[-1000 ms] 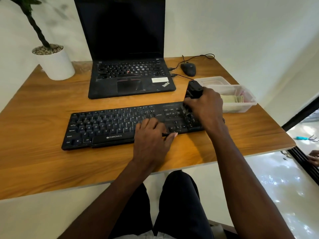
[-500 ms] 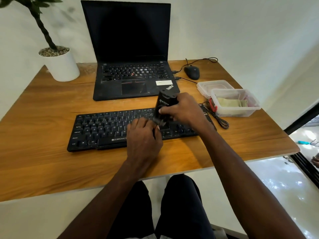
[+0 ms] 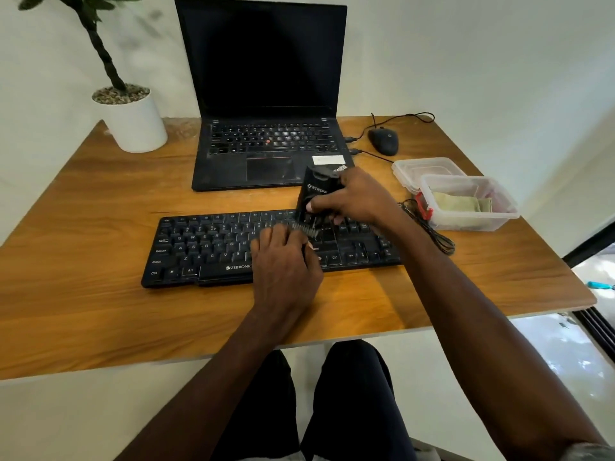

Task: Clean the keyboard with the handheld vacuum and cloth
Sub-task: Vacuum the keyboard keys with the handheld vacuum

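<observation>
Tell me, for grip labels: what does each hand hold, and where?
Right hand grips the handheld vacuum round its body; left hand rests on the keyboard, holding nothing.

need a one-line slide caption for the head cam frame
Right hand holds handheld vacuum brush-down on black keyboard while left hand rests on the keys.

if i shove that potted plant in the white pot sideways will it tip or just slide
The white pot looks wide and pebble-filled, so it is probably bottom-heavy and would likely slide on the smooth wooden table. The tall stem leans, so pushing up high might tip it.
</observation>
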